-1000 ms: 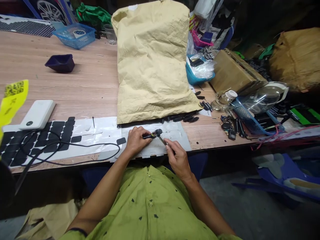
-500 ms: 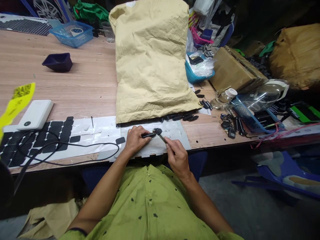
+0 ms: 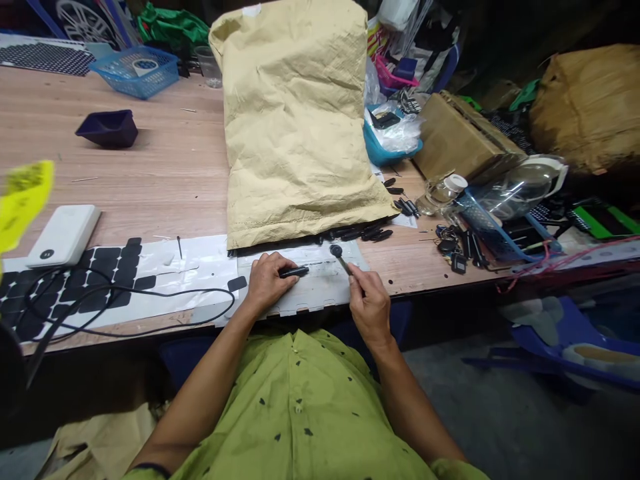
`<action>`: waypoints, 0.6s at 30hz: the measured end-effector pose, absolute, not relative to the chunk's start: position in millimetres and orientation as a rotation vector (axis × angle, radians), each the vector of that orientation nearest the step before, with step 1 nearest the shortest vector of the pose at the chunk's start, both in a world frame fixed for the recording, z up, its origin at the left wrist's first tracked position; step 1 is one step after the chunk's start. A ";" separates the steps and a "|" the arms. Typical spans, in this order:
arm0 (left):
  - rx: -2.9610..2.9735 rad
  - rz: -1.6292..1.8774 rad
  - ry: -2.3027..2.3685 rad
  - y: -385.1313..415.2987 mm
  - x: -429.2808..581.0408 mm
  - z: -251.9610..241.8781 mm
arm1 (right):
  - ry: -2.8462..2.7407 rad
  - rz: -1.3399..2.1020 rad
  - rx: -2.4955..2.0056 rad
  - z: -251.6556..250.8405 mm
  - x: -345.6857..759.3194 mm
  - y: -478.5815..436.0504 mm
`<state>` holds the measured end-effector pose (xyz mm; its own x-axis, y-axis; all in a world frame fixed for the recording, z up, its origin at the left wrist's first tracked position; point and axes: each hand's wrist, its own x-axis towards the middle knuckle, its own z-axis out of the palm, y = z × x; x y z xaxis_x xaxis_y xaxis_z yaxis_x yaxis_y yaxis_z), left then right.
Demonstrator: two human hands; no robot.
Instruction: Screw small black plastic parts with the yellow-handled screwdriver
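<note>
My left hand (image 3: pixel 269 282) rests on the grey-white board (image 3: pixel 325 293), closed around a short black rod-shaped piece (image 3: pixel 294 272) that points right. To its right, my right hand (image 3: pixel 370 300) grips the slim metal handle of a round-headed tool (image 3: pixel 337 251). The tool's black head is raised toward the bag and stands apart from the rod. Whether it is a small hammer or a ratchet I cannot tell. Just behind both hands, several similar black pieces (image 3: pixel 373 233) lie along the lower edge of a large tan paper bag (image 3: pixel 300 133).
Leftward lie a black cable (image 3: pixel 165 291), a white power bank (image 3: pixel 65 235) and a sheet with black stickers (image 3: pixel 107 270). A dark purple tray (image 3: pixel 107 129) and blue basket (image 3: pixel 137 81) stand further back. At right are keys (image 3: pixel 457 260), a bottle (image 3: pixel 445 193) and another blue basket (image 3: pixel 500 233).
My right hand has drawn the tool rightward, and its head has come away from the end of the black rod. My left hand keeps hold of the rod. The whole view has shifted slightly.
</note>
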<state>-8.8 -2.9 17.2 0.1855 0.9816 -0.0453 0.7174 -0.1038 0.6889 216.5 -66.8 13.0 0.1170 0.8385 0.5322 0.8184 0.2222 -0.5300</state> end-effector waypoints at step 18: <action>1.898 0.833 1.257 -19.0 -20.9 17.1 | -1.584 -0.417 -2.067 -16.6 247.8 -49.6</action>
